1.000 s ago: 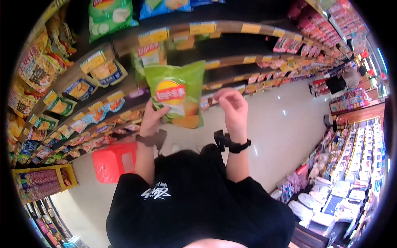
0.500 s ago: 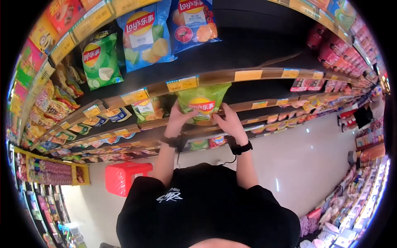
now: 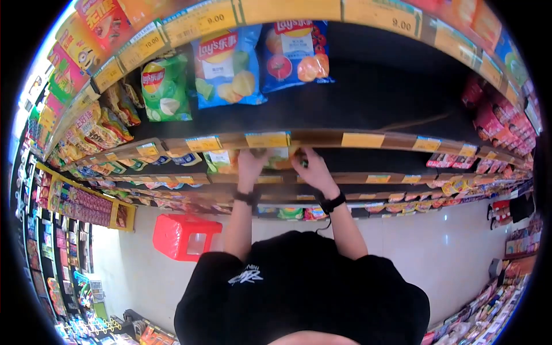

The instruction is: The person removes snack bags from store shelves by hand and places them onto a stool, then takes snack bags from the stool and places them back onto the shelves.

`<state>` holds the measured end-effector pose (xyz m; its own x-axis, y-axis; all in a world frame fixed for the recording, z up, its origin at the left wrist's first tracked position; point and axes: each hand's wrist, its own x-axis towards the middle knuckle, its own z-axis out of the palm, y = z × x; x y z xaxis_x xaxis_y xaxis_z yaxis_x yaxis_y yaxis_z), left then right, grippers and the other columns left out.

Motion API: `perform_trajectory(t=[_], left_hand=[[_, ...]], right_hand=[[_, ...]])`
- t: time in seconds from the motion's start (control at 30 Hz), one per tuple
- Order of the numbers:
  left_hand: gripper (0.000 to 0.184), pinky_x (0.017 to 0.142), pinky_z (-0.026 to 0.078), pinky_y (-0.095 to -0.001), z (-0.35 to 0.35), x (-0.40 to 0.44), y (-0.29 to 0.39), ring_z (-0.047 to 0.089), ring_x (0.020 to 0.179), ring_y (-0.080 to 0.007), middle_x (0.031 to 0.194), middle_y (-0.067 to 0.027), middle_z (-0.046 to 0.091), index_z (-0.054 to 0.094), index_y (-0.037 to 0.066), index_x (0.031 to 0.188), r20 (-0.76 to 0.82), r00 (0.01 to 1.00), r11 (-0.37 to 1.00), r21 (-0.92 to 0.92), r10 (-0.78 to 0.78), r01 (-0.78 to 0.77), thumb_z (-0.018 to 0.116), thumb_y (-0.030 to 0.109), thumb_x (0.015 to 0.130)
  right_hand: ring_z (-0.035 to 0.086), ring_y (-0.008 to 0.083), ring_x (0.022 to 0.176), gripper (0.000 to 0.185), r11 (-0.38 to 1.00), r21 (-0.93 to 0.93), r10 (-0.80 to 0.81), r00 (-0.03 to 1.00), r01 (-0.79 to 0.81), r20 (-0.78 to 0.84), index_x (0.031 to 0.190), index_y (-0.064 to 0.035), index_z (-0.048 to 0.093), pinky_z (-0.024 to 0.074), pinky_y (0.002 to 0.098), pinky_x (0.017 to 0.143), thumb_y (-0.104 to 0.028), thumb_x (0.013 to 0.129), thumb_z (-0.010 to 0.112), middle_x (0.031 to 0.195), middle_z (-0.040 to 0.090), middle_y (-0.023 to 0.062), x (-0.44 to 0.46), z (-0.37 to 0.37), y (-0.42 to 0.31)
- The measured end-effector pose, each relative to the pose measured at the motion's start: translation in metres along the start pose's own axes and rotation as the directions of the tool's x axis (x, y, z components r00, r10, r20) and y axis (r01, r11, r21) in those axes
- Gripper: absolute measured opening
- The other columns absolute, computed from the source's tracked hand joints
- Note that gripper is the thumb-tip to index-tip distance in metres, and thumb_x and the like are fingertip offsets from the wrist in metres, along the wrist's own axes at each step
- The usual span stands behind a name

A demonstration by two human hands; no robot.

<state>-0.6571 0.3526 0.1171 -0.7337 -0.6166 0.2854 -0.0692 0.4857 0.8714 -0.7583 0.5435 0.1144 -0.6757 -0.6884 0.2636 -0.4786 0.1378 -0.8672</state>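
A chip bag (image 3: 280, 154) is held between the left hand (image 3: 251, 165) and the right hand (image 3: 312, 169), spaced apart at its sides, by the lower shelf's (image 3: 342, 179) front edge, partly hidden by the upper shelf's (image 3: 328, 139) edge

Rises in dark shelving (image 3: 397, 95) with yellow price tags (image 3: 363, 140). Spreads below into pale, glossy floor (image 3: 397, 236), holding a red stool (image 3: 172, 234) near a yellow-framed rack (image 3: 124, 215)

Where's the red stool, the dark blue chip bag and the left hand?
Red stool (image 3: 171, 233): head view, on the seat.
Dark blue chip bag (image 3: 294, 56): head view, on its front.
Left hand (image 3: 250, 167): head view, on the back.
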Motion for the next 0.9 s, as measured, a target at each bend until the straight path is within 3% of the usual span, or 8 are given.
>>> perform_trajectory(t=[0.13,0.23,0.37,0.5,0.63,0.73,0.87,0.9], left_hand=[[0.063,0.075,0.049,-0.0386,-0.009,-0.025,0.013,0.062,0.088,-0.0306,0.097,-0.0132,0.063,0.044,0.005,0.122,-0.194,0.939,0.913,0.352,0.285,-0.204,0.075,0.020,0.070],[0.039,0.068,0.050,-0.0357,-0.023,-0.057,0.048,0.064,0.076,-0.0274,0.083,-0.0119,0.065,0.055,0.002,0.108,-0.239,0.970,0.992,0.100,-0.054,0.080,0.069,0.021,0.077],[0.037,0.058,0.047,-0.0324,-0.049,-0.085,0.012,0.063,0.058,-0.0237,0.057,-0.0142,0.059,0.064,-0.001,0.071,0.059,0.936,0.933,0.127,-0.346,0.337,0.055,0.030,0.088],[0.029,0.055,0.048,-0.0349,-0.080,-0.122,-0.058,0.062,0.059,-0.0194,0.075,-0.0119,0.066,0.066,-0.001,0.083,0.062,0.959,0.952,0.155,-0.277,0.265,0.052,0.024,0.090],[0.025,0.060,0.048,-0.0274,-0.120,-0.169,-0.085,0.063,0.073,-0.0131,0.078,-0.0072,0.065,0.061,0.002,0.106,0.021,0.900,0.816,-0.413,-0.436,0.405,0.054,0.019,0.089],[0.023,0.066,0.049,-0.0275,-0.151,-0.208,-0.121,0.064,0.077,-0.0150,0.084,-0.0075,0.067,0.065,0.002,0.097,-0.103,0.945,0.949,0.024,-0.310,0.314,0.055,0.021,0.088],[0.029,0.075,0.047,-0.0272,-0.201,-0.241,-0.119,0.064,0.080,-0.0175,0.093,-0.0110,0.068,0.070,0.001,0.076,-0.082,0.780,0.781,0.020,-0.621,0.624,0.059,0.025,0.087],[0.030,0.075,0.047,-0.0283,-0.203,-0.257,-0.137,0.063,0.081,-0.0176,0.083,-0.0090,0.068,0.069,0.000,0.080,-0.184,0.873,0.887,0.013,-0.451,0.461,0.057,0.026,0.087]], right_hand=[[0.061,0.0359,0.090,0.031,0.996,-0.083,0.027,0.996,-0.034,-0.082,0.107,-0.0034,0.055,0.0496,0.0394,0.076,-0.021,0.082,0.060,0.098,0.063,0.0196,-0.004,0.002,-0.002],[0.064,0.0317,0.077,0.022,0.974,-0.205,0.086,0.995,-0.095,-0.048,0.095,-0.0029,0.061,0.0510,0.0376,0.068,-0.020,0.081,0.061,0.082,0.066,0.0151,-0.013,-0.011,-0.010],[0.064,0.0253,0.061,0.017,0.939,-0.333,0.054,0.993,-0.087,-0.107,0.082,-0.0010,0.062,0.0491,0.0337,0.054,-0.018,0.083,0.061,0.061,0.063,0.0118,-0.029,-0.020,-0.004],[0.063,0.0156,0.057,0.012,0.963,-0.002,0.270,0.960,-0.271,-0.080,0.087,-0.0011,0.061,0.0471,0.0265,0.052,-0.008,0.089,0.051,0.057,0.059,0.0079,-0.051,-0.012,-0.033],[0.062,0.0140,0.059,0.013,0.995,-0.046,-0.090,0.992,0.086,-0.086,0.096,-0.0018,0.061,0.0480,0.0250,0.057,-0.002,0.085,0.054,0.061,0.060,0.0057,-0.069,0.032,-0.021],[0.060,0.0085,0.059,0.010,0.957,0.103,0.249,0.949,-0.272,0.195,0.096,-0.0002,0.061,0.0480,0.0231,0.058,-0.004,0.088,0.055,0.063,0.062,0.0037,-0.080,0.064,-0.054],[0.062,0.0106,0.067,0.013,0.986,0.158,0.035,0.995,-0.050,0.094,0.099,0.0012,0.059,0.0494,0.0233,0.064,-0.005,0.089,0.054,0.073,0.063,0.0062,-0.081,0.123,-0.077],[0.063,0.0109,0.068,0.013,0.994,0.101,-0.038,0.997,0.031,0.074,0.099,0.0014,0.059,0.0495,0.0233,0.064,-0.005,0.089,0.054,0.074,0.064,0.0066,-0.080,0.134,-0.085]])
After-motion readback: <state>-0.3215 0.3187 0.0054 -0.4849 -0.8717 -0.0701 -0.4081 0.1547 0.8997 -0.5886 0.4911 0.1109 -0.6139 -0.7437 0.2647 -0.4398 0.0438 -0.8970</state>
